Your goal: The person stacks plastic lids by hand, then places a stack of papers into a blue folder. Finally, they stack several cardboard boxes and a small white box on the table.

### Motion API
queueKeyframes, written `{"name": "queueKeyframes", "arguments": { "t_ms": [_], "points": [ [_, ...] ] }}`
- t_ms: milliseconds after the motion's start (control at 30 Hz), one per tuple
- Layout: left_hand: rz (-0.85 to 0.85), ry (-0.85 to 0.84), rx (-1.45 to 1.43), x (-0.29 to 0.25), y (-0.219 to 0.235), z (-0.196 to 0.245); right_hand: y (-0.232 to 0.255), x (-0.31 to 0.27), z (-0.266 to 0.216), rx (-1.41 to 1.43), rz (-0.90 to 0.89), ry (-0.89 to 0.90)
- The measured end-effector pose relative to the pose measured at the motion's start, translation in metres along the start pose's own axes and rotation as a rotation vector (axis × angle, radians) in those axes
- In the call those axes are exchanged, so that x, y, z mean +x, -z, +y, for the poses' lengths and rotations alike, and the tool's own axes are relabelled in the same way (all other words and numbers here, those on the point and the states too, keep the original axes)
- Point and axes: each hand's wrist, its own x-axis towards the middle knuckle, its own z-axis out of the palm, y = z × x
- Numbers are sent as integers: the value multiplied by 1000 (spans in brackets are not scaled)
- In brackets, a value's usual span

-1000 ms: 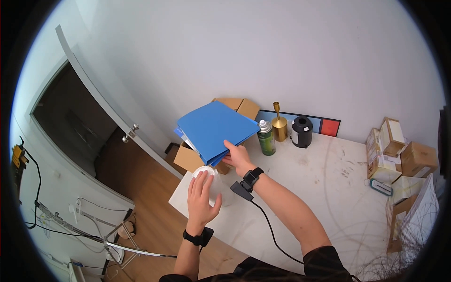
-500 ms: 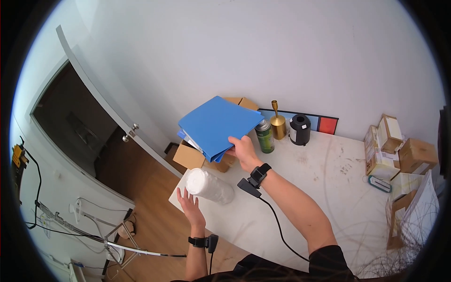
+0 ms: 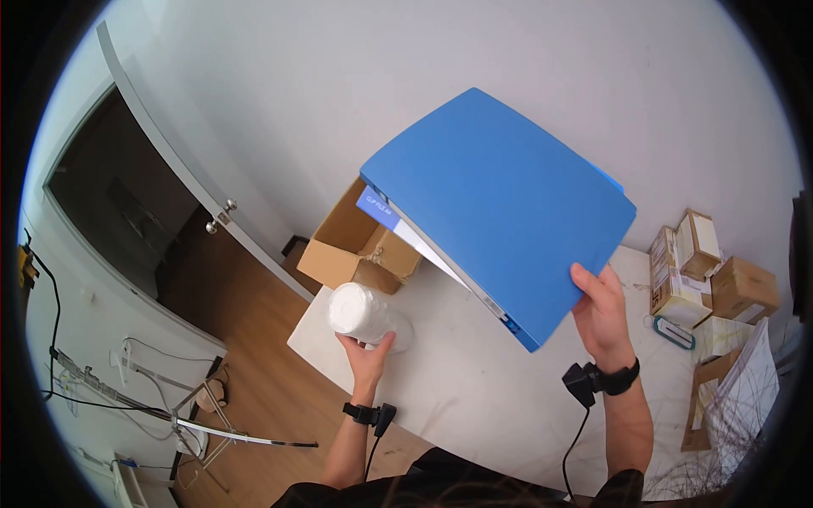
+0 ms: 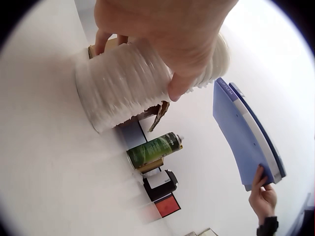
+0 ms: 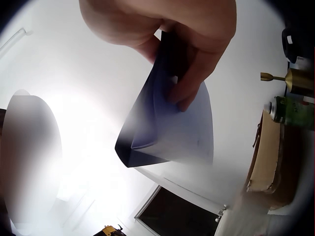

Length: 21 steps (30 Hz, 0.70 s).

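My right hand (image 3: 603, 317) grips a blue clip file folder (image 3: 500, 212) by its near right corner, thumb on the cover and fingers underneath. The folder is raised above the table, tilted, with a white and blue label strip along its open side. In the right wrist view the fingers curl round the edge of the folder (image 5: 182, 132). My left hand (image 3: 367, 364) holds a white ribbed cylinder (image 3: 357, 311) in clear wrap, standing at the table's left end. The left wrist view shows thumb and fingers on opposite sides of the cylinder (image 4: 123, 81).
An open cardboard box (image 3: 326, 262) stands behind the cylinder. A green spray can (image 4: 153, 151), a black container (image 4: 161, 184) and a brass-coloured piece (image 5: 298, 81) line the wall, hidden by the folder in the head view. Several small boxes (image 3: 745, 288) sit at the table's right end.
My right hand has lifted the folder from above the box up and to the right, toward me. My left hand came off the cylinder's top, opened beside it, and now grips its side.
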Motion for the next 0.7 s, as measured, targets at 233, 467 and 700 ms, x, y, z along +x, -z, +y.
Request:
{"name": "queueKeyframes", "arguments": {
  "t_ms": [233,467,700],
  "points": [
    [-271,21,-54,22,1,-15,115,-140,-20,-170,252,76],
    [-548,135,2,78,30,-9,134,-261,26,-29,561,19],
    [-525,108,336,64,51,3,87,-301,99,-57,518,-518]
  ]
}}
